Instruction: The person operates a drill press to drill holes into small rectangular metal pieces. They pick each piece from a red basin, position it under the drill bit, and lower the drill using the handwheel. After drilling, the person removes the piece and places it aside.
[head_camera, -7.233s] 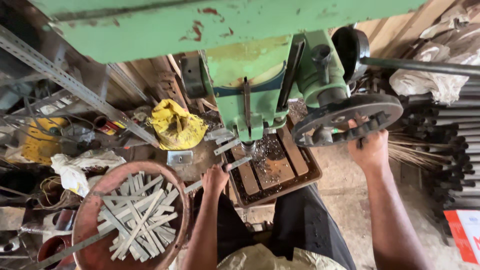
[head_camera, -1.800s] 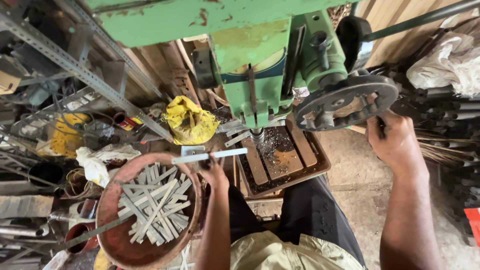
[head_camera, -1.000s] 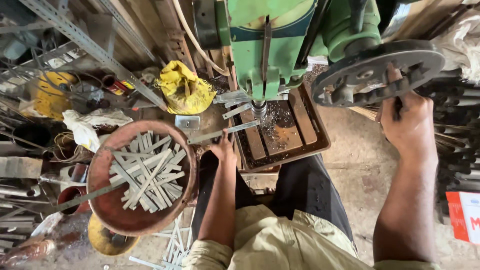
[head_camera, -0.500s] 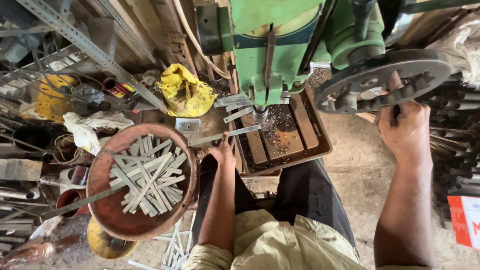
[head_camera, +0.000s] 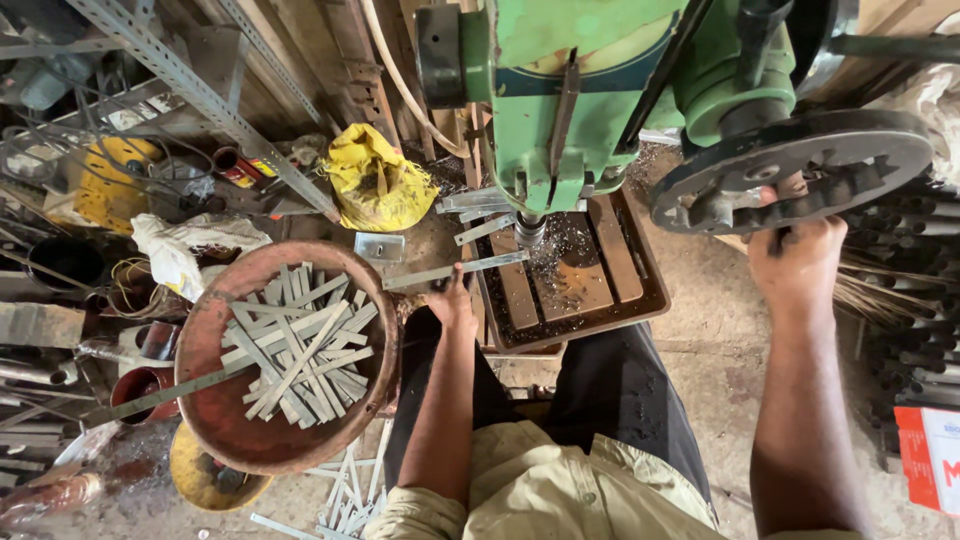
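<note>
A flat grey metal strip (head_camera: 455, 270) lies crosswise under the spindle of a green drill press (head_camera: 580, 90), its right end over the press's rusty tray (head_camera: 650, 290). The left hand (head_camera: 455, 305) pinches the strip's middle. The right hand (head_camera: 795, 265) is closed around the spoke of one dark handwheel (head_camera: 790, 165), right of the press. Left of the press, one round rust-red bowl (head_camera: 215, 430) holds a loose heap of similar strips (head_camera: 295, 355), too many to count. A crumpled yellow bag (head_camera: 375, 185) sits just left of the press; a red-and-white box (head_camera: 930, 455) lies far right of it.
</note>
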